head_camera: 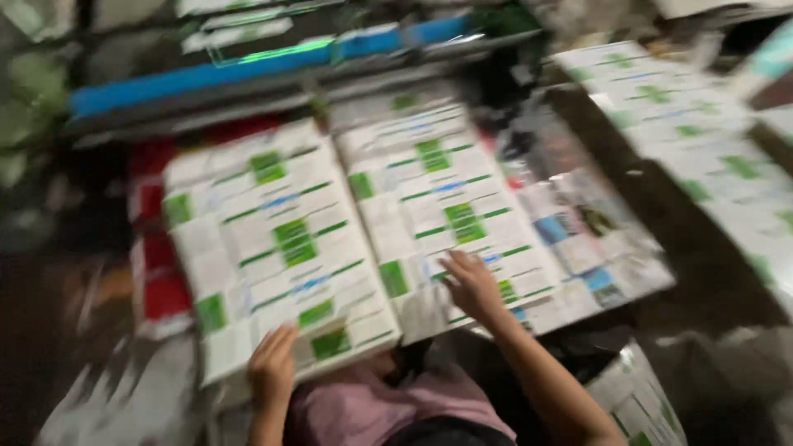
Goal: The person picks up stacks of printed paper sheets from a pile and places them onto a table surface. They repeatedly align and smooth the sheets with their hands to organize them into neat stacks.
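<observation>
Head view, badly blurred by motion: two stacks of large printed sheets lie side by side on a low work surface in front of the seated person. The left stack (277,248) is white with green rectangular blocks, thin green bars and faint blue lines across it; the right stack (438,206) carries the same pattern and sits just beside it, the two meeting along a narrow seam. The left hand (271,367) rests at the near edge of the left stack, fingers curled over the border, seemingly gripping the sheet edge. The right hand (471,285) lies flat on the near part of the right stack, fingers spread, pressing rather than grasping. Under the right stack, a differently printed sheet (578,239) with blue and dark patches sticks out to the right. Red printed material (161,281) shows beneath the left stack's outer side. Farther right, apart from these, another pile of white-and-green sheets (686,132) runs diagonally. Beyond the stacks stretches a long blue bar (206,78) of a machine
</observation>
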